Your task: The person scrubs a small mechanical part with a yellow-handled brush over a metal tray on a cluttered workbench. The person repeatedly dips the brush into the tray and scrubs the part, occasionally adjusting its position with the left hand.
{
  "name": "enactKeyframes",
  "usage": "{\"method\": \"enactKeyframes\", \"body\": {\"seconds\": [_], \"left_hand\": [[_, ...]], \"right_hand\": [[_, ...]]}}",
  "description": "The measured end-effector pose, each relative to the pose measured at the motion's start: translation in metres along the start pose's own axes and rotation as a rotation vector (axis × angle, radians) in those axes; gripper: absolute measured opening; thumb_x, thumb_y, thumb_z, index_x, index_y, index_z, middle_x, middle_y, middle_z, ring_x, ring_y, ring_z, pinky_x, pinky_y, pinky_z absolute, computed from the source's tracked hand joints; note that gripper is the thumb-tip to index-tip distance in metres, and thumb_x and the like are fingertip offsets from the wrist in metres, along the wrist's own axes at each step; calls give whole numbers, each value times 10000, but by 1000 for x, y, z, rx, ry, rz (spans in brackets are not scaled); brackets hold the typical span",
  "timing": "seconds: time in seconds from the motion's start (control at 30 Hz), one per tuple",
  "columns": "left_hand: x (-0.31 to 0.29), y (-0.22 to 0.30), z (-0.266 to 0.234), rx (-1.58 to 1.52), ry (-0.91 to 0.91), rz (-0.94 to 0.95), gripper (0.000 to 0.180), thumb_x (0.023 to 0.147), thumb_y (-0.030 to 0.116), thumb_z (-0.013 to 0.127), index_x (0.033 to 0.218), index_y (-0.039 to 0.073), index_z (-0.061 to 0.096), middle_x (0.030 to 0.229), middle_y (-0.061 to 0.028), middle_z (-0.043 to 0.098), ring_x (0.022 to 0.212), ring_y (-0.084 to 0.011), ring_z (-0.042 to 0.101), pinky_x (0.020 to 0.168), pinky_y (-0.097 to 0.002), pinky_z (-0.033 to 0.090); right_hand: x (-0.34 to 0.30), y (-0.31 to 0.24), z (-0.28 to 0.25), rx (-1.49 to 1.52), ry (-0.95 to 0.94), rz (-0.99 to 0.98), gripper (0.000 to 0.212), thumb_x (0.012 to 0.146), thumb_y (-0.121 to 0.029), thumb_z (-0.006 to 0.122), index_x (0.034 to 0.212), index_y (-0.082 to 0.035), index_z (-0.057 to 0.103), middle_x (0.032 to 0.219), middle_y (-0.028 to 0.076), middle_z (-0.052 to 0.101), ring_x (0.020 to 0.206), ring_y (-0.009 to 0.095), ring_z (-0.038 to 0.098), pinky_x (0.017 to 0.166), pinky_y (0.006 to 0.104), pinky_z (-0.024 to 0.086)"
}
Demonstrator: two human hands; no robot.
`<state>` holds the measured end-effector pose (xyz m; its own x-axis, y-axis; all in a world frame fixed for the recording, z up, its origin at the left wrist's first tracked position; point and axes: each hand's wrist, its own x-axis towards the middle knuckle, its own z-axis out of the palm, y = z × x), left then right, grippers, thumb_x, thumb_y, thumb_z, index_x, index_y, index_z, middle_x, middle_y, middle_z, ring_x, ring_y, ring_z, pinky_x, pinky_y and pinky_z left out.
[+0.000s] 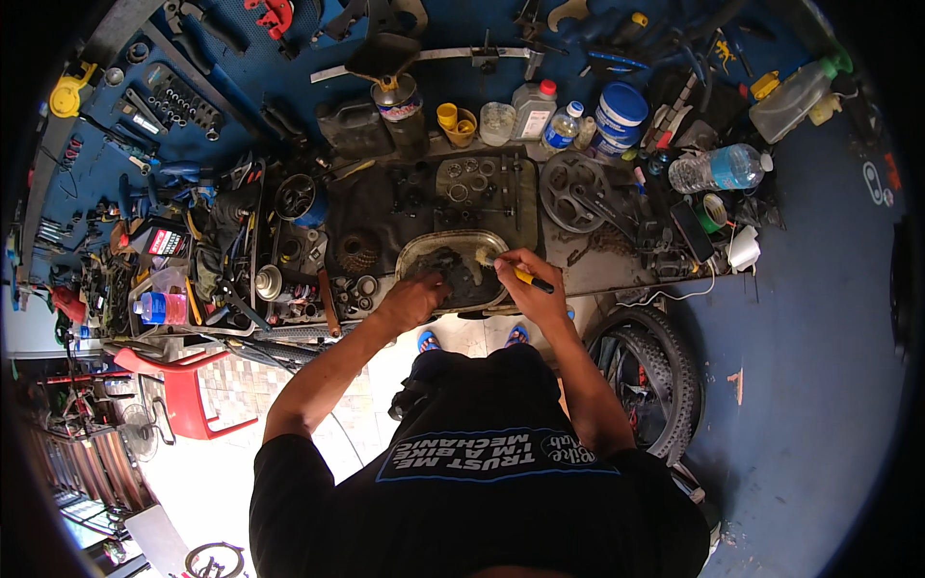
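Note:
An oval metal tray (445, 237) with dark, dirty liquid in it lies at the bench's near edge. My right hand (536, 297) is closed around a brush (530, 279) with a yellow and black handle. The brush's pale bristles are over the tray's right half. My left hand (412, 301) reaches over the tray's left rim with its fingers curled inward. Dark shapes lie by its fingertips, and I cannot make out what it grips. Left of the tray sits a rusty-looking sprocket cassette (358, 250).
Behind the tray, a dark mat (511, 212) carries small rings and parts. A crankset (574, 191) lies to the right, near a water bottle (718, 170) and a phone (690, 231). Tools crowd the left. Bike tires (665, 376) stand below the bench, and a red chair (188, 390) stands left.

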<state>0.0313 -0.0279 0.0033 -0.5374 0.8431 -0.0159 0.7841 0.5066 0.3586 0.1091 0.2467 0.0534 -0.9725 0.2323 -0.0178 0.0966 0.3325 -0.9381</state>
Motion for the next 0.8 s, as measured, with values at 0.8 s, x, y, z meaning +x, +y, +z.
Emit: {"method": "enactKeyframes", "body": {"seconds": [0.8], "left_hand": [[12, -9, 7, -180, 57, 78, 371, 910, 58, 752, 1279, 93, 735, 1278, -147, 698, 1260, -362, 671, 1039, -461, 588]], "right_hand": [[-1, -8, 0, -90, 2, -41, 302, 1021, -356, 802, 1145, -82, 776, 966, 125, 817, 948, 269, 811, 867, 365, 608]]}}
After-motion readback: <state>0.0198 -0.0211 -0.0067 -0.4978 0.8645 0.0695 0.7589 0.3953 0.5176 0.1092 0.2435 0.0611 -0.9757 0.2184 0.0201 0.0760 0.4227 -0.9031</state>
